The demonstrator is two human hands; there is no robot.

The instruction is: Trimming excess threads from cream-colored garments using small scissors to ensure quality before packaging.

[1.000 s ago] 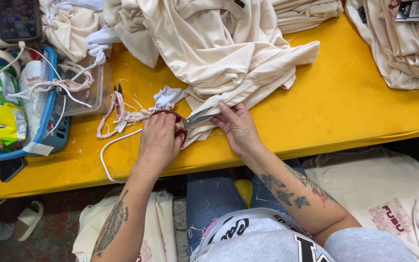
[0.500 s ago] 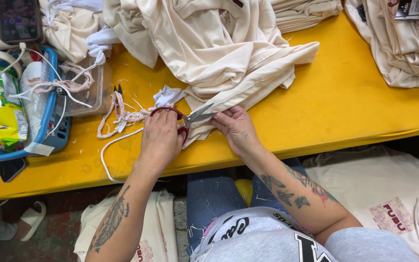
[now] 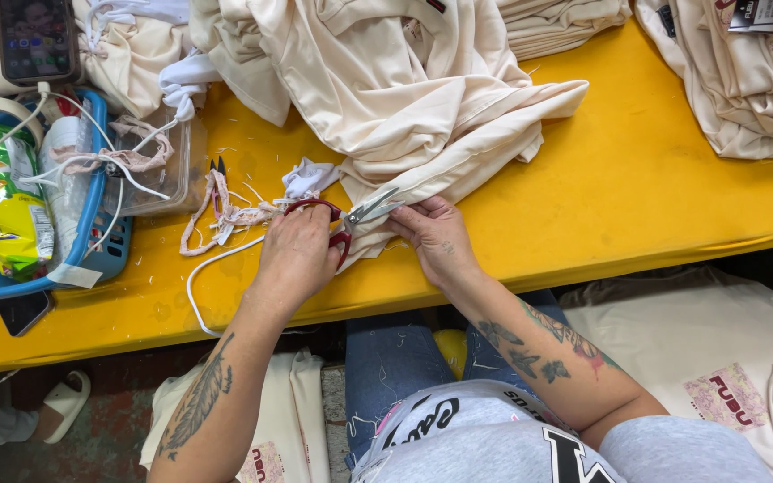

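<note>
Left hand (image 3: 297, 255) grips red-handled scissors (image 3: 351, 217), blades at the cream garment (image 3: 404, 107) hem pinched by right hand (image 3: 436, 234).

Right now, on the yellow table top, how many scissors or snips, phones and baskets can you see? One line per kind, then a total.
Red-handled scissors, in the left hand, blades at the cream garment held by the right hand: 1
Small snips: 1
Phones: 2, one propped, one dark under the basket
Blue basket: 1
Total: 5

Yellow table (image 3: 637, 192) w/ cream garments (image 3: 404, 98), blue basket (image 3: 91, 224), clear tub (image 3: 167, 174), cord scraps (image 3: 225, 215)
</note>
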